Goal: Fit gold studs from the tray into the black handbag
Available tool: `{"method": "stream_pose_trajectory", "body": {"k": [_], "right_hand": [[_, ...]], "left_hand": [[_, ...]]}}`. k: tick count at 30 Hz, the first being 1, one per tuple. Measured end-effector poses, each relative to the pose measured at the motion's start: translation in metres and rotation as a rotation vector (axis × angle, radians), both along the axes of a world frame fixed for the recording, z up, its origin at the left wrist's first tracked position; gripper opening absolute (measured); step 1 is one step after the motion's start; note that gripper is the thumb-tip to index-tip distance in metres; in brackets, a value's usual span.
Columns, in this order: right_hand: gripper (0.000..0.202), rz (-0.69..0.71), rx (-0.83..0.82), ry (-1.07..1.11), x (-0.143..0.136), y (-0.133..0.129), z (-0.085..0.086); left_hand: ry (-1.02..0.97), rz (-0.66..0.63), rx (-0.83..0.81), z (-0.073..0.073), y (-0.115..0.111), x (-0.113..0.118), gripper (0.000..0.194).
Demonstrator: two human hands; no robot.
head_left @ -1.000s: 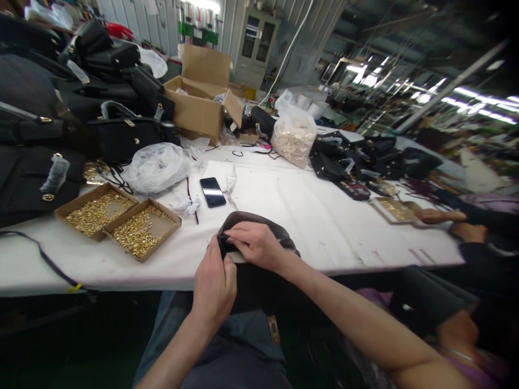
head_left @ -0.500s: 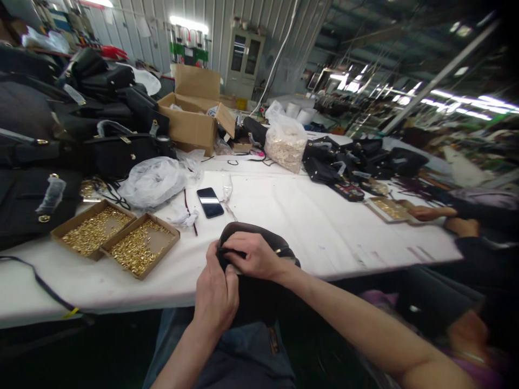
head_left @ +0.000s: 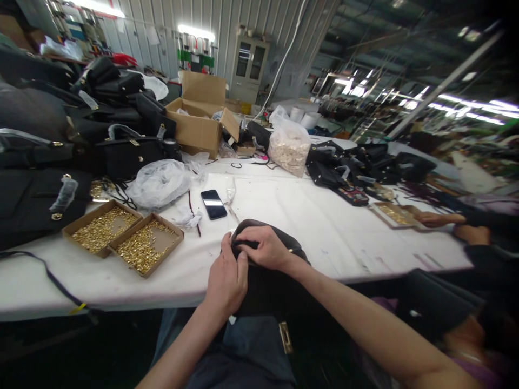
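Note:
A black handbag (head_left: 267, 286) rests against my lap and the table's front edge, its top rim tilted toward the tabletop. My left hand (head_left: 229, 275) grips the bag's left corner, thumb and fingers closed round the edge. Close beside it, my right hand (head_left: 265, 246) pinches at the same corner with bent fingers. Whatever small part lies between those fingertips is hidden. A gold metal clasp (head_left: 285, 337) shows on the bag, low over my lap.
Two cardboard trays (head_left: 146, 273) of small gold metal fittings stand at left, near a phone (head_left: 213, 205). Black handbags (head_left: 133, 154) pile up behind them. A cardboard box (head_left: 198, 132) and a filled clear bag (head_left: 288, 148) sit farther back. At right, a co-worker's hands (head_left: 472, 233) reach beside another tray.
Both hands and the bag's corner appear slightly farther right, and the whole view has shifted a little. The gold clasp shows more fully. Both hands keep their hold at the corner.

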State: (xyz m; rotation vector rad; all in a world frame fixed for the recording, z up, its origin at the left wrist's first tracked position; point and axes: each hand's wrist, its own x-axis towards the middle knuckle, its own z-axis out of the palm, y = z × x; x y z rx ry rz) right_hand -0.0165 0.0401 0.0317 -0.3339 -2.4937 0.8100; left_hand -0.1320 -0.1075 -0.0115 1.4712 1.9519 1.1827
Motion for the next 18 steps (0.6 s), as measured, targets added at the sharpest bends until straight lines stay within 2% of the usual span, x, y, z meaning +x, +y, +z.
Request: {"method": "stream_pose_trajectory", "body": {"k": [3, 8, 10, 15, 18], "right_hand": [[0.018, -0.018, -0.04, 0.006, 0.003, 0.004, -0.005], [0.015, -0.009, -0.045, 0.054, 0.002, 0.003, -0.007], [0.016, -0.008, -0.045, 0.069, 0.002, 0.003, -0.007], [0.015, -0.022, -0.047, 0.047, 0.003, 0.001, -0.009], [0.014, -0.053, -0.031, 0.012, 0.004, 0.001, -0.007]], "left_hand": [[0.172, -0.001, -0.05, 0.006, 0.006, -0.001, 0.065], [0.421, 0.079, -0.105, 0.029, -0.005, -0.007, 0.054], [0.437, 0.075, -0.121, 0.035, -0.008, -0.007, 0.053], [0.435, -0.045, -0.197, 0.041, 0.001, -0.005, 0.048], [0.377, -0.07, -0.213, 0.043, 0.009, -0.008, 0.054]]}}
